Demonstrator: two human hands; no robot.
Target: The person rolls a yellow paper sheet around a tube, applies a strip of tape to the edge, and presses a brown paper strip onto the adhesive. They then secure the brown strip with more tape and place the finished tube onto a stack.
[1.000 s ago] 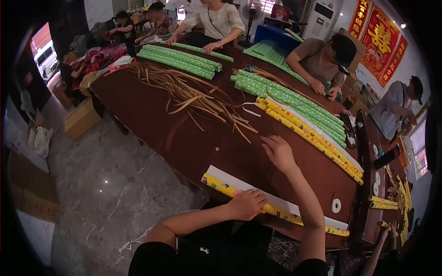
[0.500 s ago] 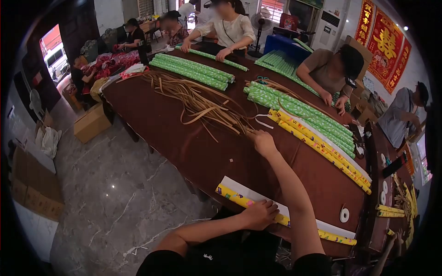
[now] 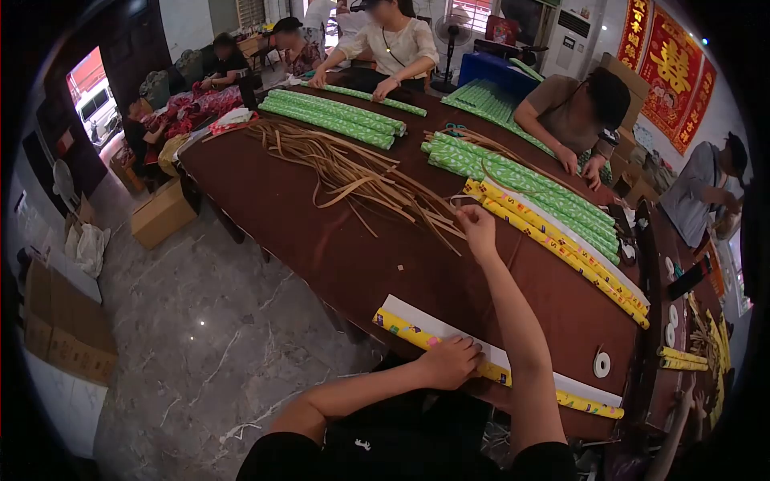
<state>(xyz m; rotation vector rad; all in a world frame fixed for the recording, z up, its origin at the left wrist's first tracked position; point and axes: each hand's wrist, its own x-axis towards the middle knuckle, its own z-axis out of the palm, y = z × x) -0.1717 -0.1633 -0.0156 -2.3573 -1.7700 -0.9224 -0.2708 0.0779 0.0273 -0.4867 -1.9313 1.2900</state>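
My left hand (image 3: 451,362) rests with curled fingers on a yellow patterned roll (image 3: 405,329) at the table's near edge, and a white sheet edge (image 3: 589,392) shows along its far side. Farther forward, my right hand (image 3: 479,230) has its fingers pinched at the right end of a pile of thin brown strips (image 3: 345,180). A strip end seems to be between the fingertips. Just beyond this hand lie yellow rolls (image 3: 553,244), with a short pale loop at their left end.
Green patterned rolls (image 3: 521,188) and more green rolls (image 3: 329,116) lie on the brown table (image 3: 305,248). A white tape roll (image 3: 601,365) is at the right. People work along the far side, one in a cream top (image 3: 393,52). A cardboard box (image 3: 163,213) stands on the floor.
My right hand has moved slightly up and to the right, and the strip ends by it have shifted right. My left hand stays on the yellow roll.
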